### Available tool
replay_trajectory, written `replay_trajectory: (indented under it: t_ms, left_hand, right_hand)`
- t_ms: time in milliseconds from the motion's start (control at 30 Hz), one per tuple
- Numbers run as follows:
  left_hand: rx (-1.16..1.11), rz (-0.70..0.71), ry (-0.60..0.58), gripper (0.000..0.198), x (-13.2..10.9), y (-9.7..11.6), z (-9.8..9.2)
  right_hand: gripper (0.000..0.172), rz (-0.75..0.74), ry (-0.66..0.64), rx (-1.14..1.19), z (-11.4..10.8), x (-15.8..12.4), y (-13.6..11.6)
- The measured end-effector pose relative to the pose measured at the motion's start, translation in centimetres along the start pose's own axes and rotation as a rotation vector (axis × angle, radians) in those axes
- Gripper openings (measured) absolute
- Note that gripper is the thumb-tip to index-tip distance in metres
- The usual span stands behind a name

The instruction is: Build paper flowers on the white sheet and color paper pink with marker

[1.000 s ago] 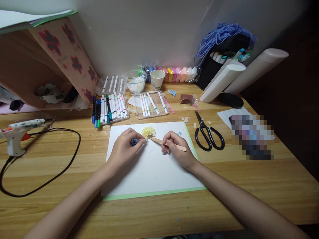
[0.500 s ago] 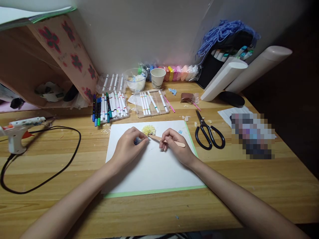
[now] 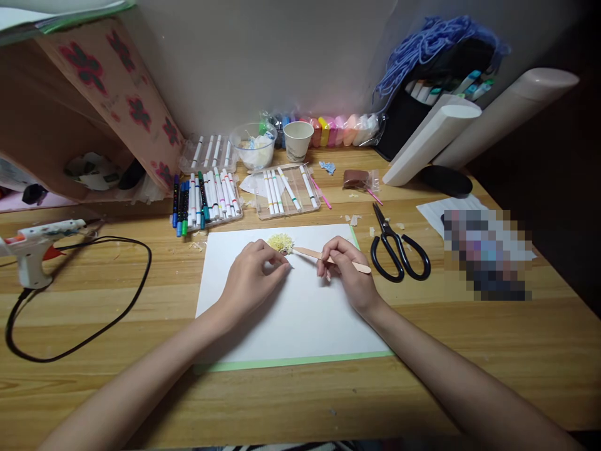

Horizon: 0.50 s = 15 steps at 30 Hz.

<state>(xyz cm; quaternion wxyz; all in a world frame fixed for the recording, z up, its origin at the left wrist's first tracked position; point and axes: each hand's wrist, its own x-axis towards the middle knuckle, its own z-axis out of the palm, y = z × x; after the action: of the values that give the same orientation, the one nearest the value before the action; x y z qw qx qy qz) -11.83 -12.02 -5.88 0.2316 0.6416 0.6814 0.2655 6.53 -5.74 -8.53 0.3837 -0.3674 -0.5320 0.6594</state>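
On the white sheet of paper (image 3: 291, 326), bordered by a green strip, a fluffy pale-yellow clump (image 3: 280, 243) stands near the far edge. My left hand (image 3: 256, 272) rests beside its near left side, thumb and fingers curled together; whatever they pinch is hidden. In my right hand (image 3: 347, 269) is a flat wooden craft stick (image 3: 307, 252), gripped between thumb and fingers. The stick's narrow tip points left and lies at the clump's right edge; whether it touches cannot be made out. Its rounded end sticks out to the right past my hand.
Black-handled scissors (image 3: 399, 250) lie right of the paper. A glue gun (image 3: 42, 244) with a looped cord is at left. Behind are markers (image 3: 213, 194), a clear marker case (image 3: 284, 194), a paper cup (image 3: 298, 141) and a plastic bowl (image 3: 254, 147). White bottles (image 3: 432, 144) lean at right.
My right hand has moved right with the craft stick, its tip shifting from the clump's near side to its right edge. My left hand has moved slightly right. The view has shifted a little.
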Motion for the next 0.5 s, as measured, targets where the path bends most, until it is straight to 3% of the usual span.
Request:
replay_trajectory:
  t_ms: [200, 500]
  left_hand:
    - [0.102, -0.054, 0.109, 0.01, 0.46, -0.15, 0.07]
    - [0.146, 0.007, 0.16, 0.01, 0.63, -0.48, 0.04]
  right_hand:
    - [0.015, -0.001, -0.059, -0.028, 0.04, -0.2, 0.02]
    - [0.016, 0.026, -0.151, -0.083, 0.14, -0.45, 0.14]
